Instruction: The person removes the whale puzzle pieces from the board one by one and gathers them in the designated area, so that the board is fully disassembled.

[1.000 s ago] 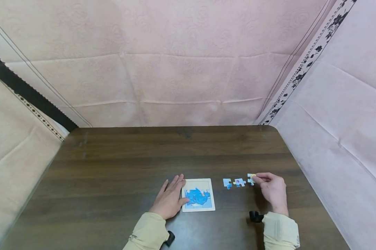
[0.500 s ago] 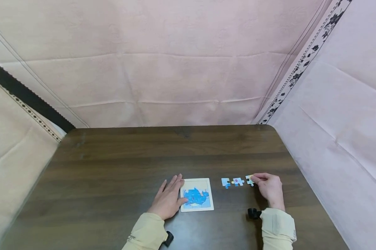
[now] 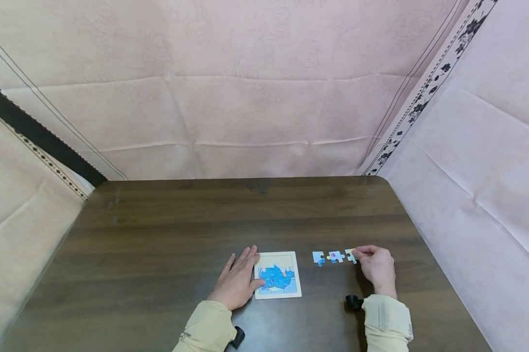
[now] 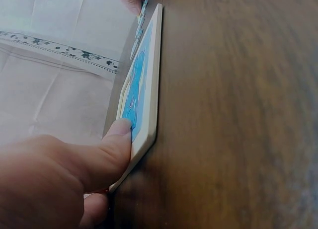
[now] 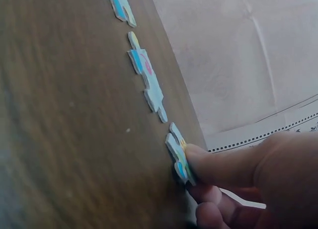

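Observation:
A square puzzle board (image 3: 278, 253) with a pale frame lies on the table, a blue whale picture filling its lower part. My left hand (image 3: 236, 281) rests at its left side, fingers extended, the thumb (image 4: 110, 157) pressing on the frame. To the right of the board, three jigsaw pieces form a row: a blue-and-white left piece (image 3: 318, 257), a middle piece (image 5: 150, 80) with a pink swirl, and a right piece (image 5: 177, 152) with yellow marks. My right hand (image 3: 377, 268) pinches that right piece by its outer edge, between thumb and fingers, partly covering it. Small gaps separate the pieces.
The dark wooden table (image 3: 194, 220) has rounded far corners. Pale cloth (image 3: 246, 112) hangs behind it and along both sides. Black wrist straps show at the left wrist (image 3: 238, 336) and right wrist (image 3: 354, 302).
My right hand has brought the right piece slightly left and down, closer to the middle piece and level with the row. The left hand and board stay put; the view shifts slightly.

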A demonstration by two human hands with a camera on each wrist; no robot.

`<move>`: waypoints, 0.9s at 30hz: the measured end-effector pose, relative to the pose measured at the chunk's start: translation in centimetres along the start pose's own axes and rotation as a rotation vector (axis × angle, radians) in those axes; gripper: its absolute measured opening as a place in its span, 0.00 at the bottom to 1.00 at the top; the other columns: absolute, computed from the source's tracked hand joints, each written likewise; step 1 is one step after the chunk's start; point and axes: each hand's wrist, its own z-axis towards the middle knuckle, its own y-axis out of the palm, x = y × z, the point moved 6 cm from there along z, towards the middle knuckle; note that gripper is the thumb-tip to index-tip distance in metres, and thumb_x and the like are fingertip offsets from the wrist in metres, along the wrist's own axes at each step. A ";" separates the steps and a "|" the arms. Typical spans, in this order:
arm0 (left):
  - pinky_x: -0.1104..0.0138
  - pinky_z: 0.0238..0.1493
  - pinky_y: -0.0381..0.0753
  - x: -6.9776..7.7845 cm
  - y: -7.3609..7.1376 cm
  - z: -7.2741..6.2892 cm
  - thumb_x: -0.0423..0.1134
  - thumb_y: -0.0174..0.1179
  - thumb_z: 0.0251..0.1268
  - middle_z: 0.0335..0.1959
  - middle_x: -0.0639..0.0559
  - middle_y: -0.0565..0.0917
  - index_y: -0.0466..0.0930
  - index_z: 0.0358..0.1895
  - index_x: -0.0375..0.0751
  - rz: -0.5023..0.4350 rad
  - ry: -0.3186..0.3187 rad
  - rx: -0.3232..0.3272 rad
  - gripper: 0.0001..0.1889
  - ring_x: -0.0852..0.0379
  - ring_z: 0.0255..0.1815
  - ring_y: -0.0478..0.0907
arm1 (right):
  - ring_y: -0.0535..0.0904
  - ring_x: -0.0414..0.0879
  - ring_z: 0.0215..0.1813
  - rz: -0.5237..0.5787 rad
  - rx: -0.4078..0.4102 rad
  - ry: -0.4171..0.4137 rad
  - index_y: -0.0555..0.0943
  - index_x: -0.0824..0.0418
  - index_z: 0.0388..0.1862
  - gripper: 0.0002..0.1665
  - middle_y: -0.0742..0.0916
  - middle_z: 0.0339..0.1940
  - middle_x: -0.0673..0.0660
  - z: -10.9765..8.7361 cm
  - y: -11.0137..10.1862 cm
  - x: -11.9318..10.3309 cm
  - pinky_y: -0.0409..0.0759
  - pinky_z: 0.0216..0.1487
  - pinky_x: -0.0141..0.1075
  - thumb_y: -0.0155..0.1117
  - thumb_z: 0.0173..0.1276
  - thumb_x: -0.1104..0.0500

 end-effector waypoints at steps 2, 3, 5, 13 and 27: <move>0.43 0.78 0.43 0.0 0.0 0.0 0.52 0.65 0.68 0.81 0.48 0.56 0.64 0.76 0.40 0.000 -0.002 -0.001 0.38 0.48 0.82 0.49 | 0.83 0.56 0.44 -0.003 -0.002 0.015 0.88 0.64 0.45 0.16 0.91 0.34 0.56 -0.1 0.0 0.1 0.77 0.41 0.46 0.68 0.69 0.52; 0.43 0.78 0.43 0.0 0.0 0.0 0.52 0.65 0.68 0.81 0.48 0.56 0.65 0.76 0.40 -0.001 -0.002 -0.001 0.38 0.48 0.82 0.49 | 0.83 0.56 0.44 -0.002 -0.002 0.025 0.88 0.64 0.45 0.16 0.91 0.34 0.56 -0.1 0.0 0.1 0.76 0.40 0.46 0.68 0.69 0.52; 0.43 0.78 0.43 0.0 0.0 0.0 0.52 0.65 0.68 0.81 0.48 0.56 0.65 0.76 0.40 0.000 -0.003 0.000 0.38 0.48 0.82 0.49 | 0.83 0.56 0.43 -0.008 0.004 0.036 0.88 0.63 0.45 0.16 0.90 0.34 0.56 -0.1 0.1 0.1 0.76 0.39 0.46 0.68 0.69 0.52; 0.43 0.78 0.43 0.0 0.0 0.0 0.52 0.65 0.67 0.81 0.47 0.56 0.65 0.76 0.40 -0.002 -0.010 0.003 0.38 0.48 0.82 0.49 | 0.82 0.54 0.40 -0.012 0.009 0.060 0.88 0.62 0.45 0.15 0.90 0.33 0.56 -0.1 0.2 0.1 0.73 0.34 0.43 0.68 0.70 0.52; 0.44 0.78 0.43 0.1 0.0 -0.1 0.52 0.65 0.68 0.81 0.47 0.56 0.64 0.76 0.40 -0.005 -0.012 -0.003 0.38 0.48 0.82 0.48 | 0.82 0.54 0.42 -0.014 0.001 0.091 0.88 0.60 0.45 0.15 0.89 0.35 0.54 -0.3 0.4 0.3 0.73 0.36 0.46 0.68 0.70 0.50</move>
